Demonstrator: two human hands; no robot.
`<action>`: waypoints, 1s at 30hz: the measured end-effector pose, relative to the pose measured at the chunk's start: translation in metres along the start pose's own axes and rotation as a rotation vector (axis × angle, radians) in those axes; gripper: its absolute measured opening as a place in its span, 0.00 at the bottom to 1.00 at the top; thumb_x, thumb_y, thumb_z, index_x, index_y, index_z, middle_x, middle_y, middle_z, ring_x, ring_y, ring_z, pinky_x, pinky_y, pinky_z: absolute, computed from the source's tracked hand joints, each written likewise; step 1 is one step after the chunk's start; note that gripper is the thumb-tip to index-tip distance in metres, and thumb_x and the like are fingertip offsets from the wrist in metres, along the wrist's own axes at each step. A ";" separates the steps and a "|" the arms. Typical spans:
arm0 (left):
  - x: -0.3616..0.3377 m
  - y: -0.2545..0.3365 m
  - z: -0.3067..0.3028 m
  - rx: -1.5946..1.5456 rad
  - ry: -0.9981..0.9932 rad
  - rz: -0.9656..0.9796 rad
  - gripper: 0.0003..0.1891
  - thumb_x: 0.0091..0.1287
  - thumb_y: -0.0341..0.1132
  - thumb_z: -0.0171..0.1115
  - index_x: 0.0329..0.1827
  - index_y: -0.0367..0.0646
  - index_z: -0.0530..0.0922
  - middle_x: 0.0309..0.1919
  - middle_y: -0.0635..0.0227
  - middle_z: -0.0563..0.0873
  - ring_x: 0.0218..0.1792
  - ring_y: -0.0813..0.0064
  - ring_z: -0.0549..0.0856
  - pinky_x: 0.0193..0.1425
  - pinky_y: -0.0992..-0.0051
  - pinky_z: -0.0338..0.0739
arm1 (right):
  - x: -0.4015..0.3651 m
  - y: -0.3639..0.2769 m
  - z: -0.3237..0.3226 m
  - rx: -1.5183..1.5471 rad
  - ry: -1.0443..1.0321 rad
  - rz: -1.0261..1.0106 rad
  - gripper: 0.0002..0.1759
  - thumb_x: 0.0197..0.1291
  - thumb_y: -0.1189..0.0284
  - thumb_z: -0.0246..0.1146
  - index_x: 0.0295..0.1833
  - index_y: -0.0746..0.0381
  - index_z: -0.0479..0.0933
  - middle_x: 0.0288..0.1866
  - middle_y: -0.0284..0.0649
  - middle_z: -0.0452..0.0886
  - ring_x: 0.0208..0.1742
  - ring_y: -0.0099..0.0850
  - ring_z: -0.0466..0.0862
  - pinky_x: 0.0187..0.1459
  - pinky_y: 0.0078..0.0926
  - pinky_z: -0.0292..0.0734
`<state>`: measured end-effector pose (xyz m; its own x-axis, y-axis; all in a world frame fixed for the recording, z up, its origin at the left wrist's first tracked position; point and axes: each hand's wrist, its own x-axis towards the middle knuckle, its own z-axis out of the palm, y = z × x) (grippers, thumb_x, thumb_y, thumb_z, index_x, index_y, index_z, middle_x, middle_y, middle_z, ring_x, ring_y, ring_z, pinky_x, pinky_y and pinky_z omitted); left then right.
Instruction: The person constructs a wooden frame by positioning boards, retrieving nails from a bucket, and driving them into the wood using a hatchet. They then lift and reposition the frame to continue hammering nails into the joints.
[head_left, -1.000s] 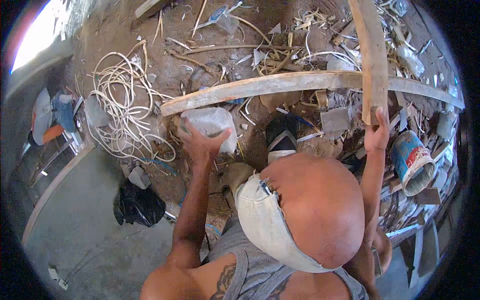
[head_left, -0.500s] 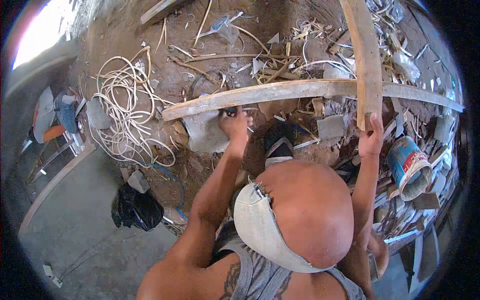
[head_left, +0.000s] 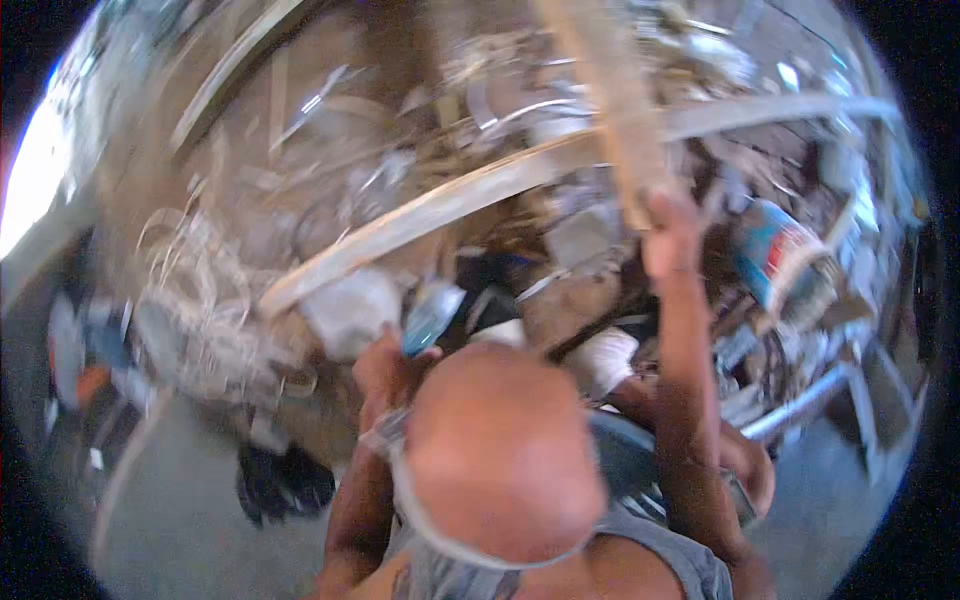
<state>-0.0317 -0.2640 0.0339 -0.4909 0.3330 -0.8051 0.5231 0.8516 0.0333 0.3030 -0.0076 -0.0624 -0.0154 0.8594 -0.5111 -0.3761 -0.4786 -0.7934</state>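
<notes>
Motion blur softens the view. My left hand [head_left: 385, 372] is low left of centre, its thumb and fingers around the lower end of a small blue and clear object [head_left: 432, 316]. A pale flat slab [head_left: 352, 310] lies just beyond that hand. My right hand [head_left: 673, 240] grips the near end of an upright-running wooden plank [head_left: 610, 90]. That plank crosses over a long, slightly bowed wooden strip [head_left: 450, 203], which slants from lower left to upper right.
Tangled pale cable [head_left: 195, 290] lies at the left, above a black plastic bag [head_left: 282, 485]. A blue and red bucket [head_left: 785, 260] lies tipped at the right, among scrap. Another wooden strip [head_left: 235, 70] is at the upper left. Bent knees are near the hands.
The view has shifted and tilted. My left hand has come back toward the body, away from the long strip, and the blue object now shows at it. The plank's end has moved left with my right hand.
</notes>
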 end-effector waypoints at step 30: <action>0.090 0.280 -0.015 -0.122 0.453 1.291 0.19 0.50 0.27 0.63 0.46 0.33 0.76 0.32 0.51 0.82 0.31 0.49 0.83 0.36 0.61 0.78 | -0.009 -0.035 0.049 -0.037 -0.217 0.107 0.33 0.51 0.66 0.72 0.62 0.66 0.73 0.53 0.38 0.81 0.54 0.26 0.79 0.58 0.27 0.72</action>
<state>0.0599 0.0103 -0.0207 0.0987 0.9902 0.0984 0.7252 -0.1393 0.6742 0.2707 0.0105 -0.0137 -0.2537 0.8199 -0.5132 -0.3271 -0.5721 -0.7522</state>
